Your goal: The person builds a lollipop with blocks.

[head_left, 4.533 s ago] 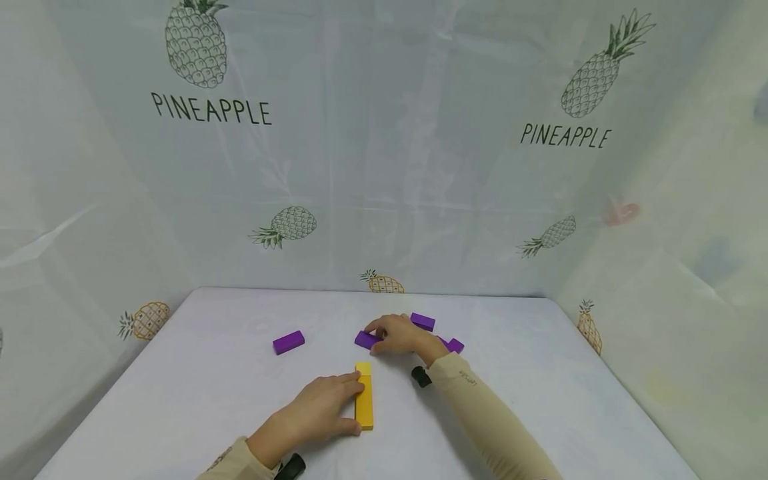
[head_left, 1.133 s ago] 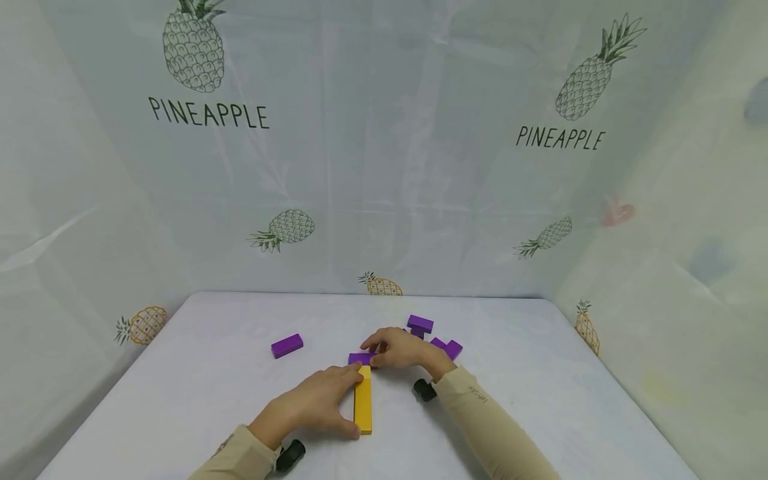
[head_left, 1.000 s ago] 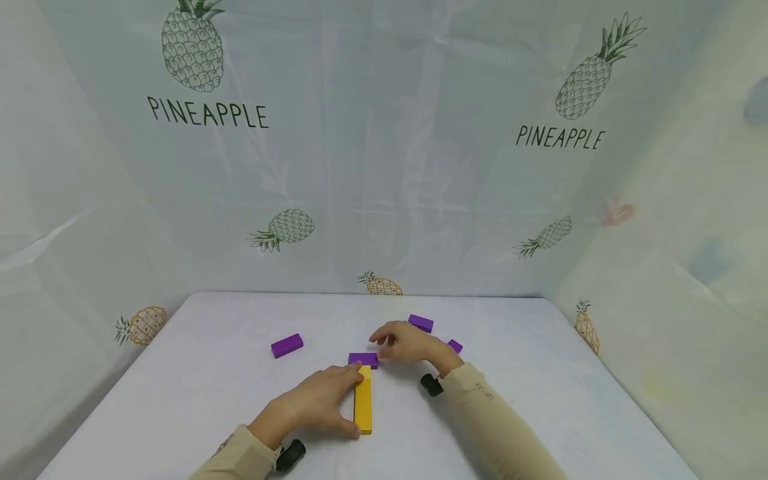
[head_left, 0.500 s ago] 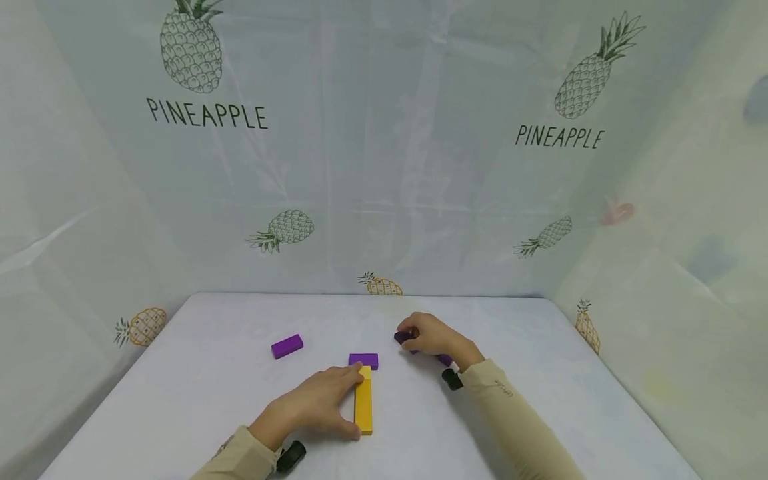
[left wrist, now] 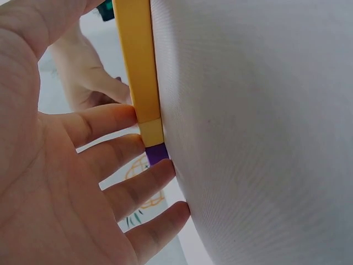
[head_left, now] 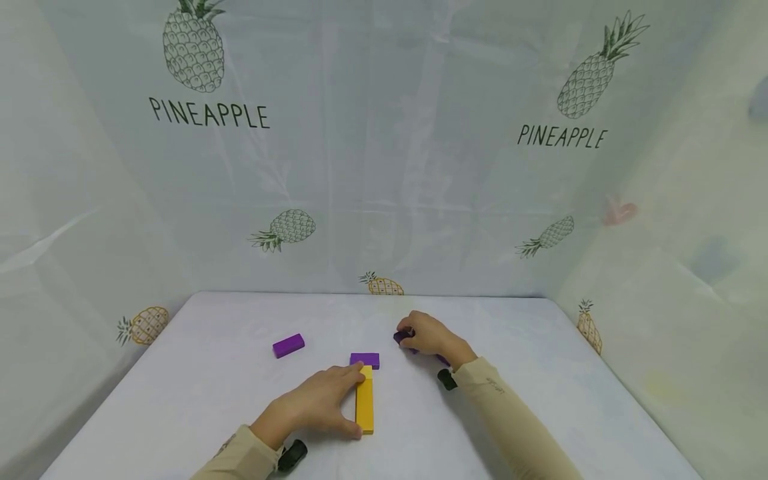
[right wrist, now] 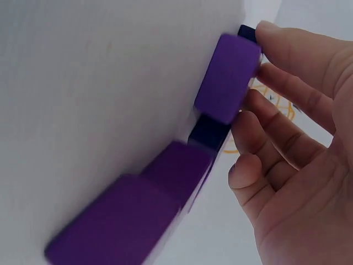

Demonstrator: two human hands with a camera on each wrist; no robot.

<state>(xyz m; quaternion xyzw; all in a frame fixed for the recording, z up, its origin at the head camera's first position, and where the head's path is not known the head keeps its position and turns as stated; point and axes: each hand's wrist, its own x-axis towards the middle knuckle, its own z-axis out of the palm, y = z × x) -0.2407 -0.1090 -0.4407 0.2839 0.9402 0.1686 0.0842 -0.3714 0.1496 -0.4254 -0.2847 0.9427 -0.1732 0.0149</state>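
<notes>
A strip of yellow blocks (head_left: 364, 408) lies lengthwise on the white table, a joint showing near its far end. Across that end sits a purple block (head_left: 369, 360). My left hand (head_left: 315, 405) rests along the strip's left side with extended fingers; in the left wrist view the fingertips (left wrist: 124, 117) touch the yellow side and the purple block. Farther right, my right hand (head_left: 431, 335) pinches a dark-looking purple block (head_left: 401, 337). The right wrist view has other purple blocks (right wrist: 229, 77) beside that hand, partly overlapping; its fingers hide some of the held block.
A lone purple block (head_left: 289, 345) lies at the left on the table (head_left: 180, 393). Another purple block (head_left: 443, 360) peeks out under my right wrist. A black wrist device (head_left: 292, 456) sits by my left cuff. A pineapple-print curtain (head_left: 384, 167) stands behind the table.
My right hand placed a purple block across the strip's far end, let go, and moved right to the purple group, where it took hold of another. The left hand stayed along the yellow strip.
</notes>
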